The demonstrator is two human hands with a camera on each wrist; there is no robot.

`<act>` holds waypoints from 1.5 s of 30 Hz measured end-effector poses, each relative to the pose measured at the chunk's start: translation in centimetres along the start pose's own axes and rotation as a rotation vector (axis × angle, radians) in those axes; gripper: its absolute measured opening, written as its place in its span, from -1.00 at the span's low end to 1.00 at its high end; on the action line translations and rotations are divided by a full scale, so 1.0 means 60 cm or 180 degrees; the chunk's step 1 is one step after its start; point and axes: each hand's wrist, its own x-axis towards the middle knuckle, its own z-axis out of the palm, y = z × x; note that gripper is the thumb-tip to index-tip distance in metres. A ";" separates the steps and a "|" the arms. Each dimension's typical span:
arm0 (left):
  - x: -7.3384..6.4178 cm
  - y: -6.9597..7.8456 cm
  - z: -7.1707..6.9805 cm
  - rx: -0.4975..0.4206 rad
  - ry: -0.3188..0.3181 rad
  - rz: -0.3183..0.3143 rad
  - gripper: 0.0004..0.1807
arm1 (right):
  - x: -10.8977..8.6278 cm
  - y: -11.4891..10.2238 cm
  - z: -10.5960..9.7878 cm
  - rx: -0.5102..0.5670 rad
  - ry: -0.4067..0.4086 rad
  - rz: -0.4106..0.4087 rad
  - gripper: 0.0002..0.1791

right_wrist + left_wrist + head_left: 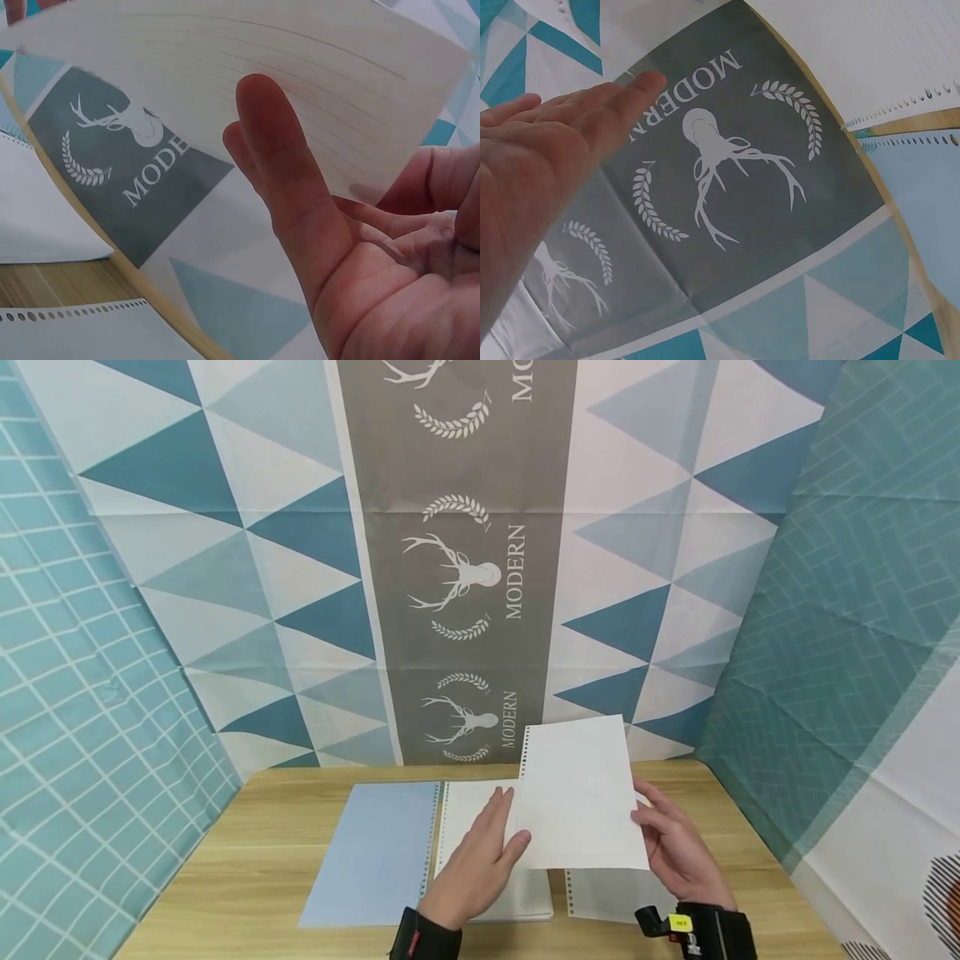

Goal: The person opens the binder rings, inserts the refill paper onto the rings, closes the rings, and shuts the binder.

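Note:
A white loose-leaf sheet point(576, 793) with punched holes down its left edge is held up over the table. My right hand point(678, 847) pinches its right edge between thumb and fingers; faint ruled lines show on the sheet point(172, 82) in the right wrist view. By the sheet's lower left side is my left hand point(474, 864), its fingers extended; whether it touches the paper I cannot tell. Beneath that hand lies a stack of white punched pages point(517, 897), partly hidden. More white punched paper point(618, 893) lies under the raised sheet, near my right wrist.
A light blue punched cover or sheet point(371, 856) lies left of the white stack. All the paper is on a wooden table point(232, 860). Behind stands a patterned cloth backdrop point(465, 643), with teal cloth walls point(847, 635) at the sides.

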 end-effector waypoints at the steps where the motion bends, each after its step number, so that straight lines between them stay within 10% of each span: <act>1: 0.000 -0.001 -0.001 -0.0008 0.0013 -0.0004 -0.27 | 0.001 0.001 0.001 0.0020 -0.0011 0.0011 -0.27; 11: 0.000 -0.015 -0.016 -0.0032 0.0115 -0.0172 -0.27 | 0.010 0.009 0.011 0.0128 -0.0387 0.0004 -0.24; 45: -0.006 -0.057 -0.047 -0.0289 0.0243 -0.0376 -0.28 | 0.044 0.058 0.064 -0.0233 -0.0357 0.0285 -0.23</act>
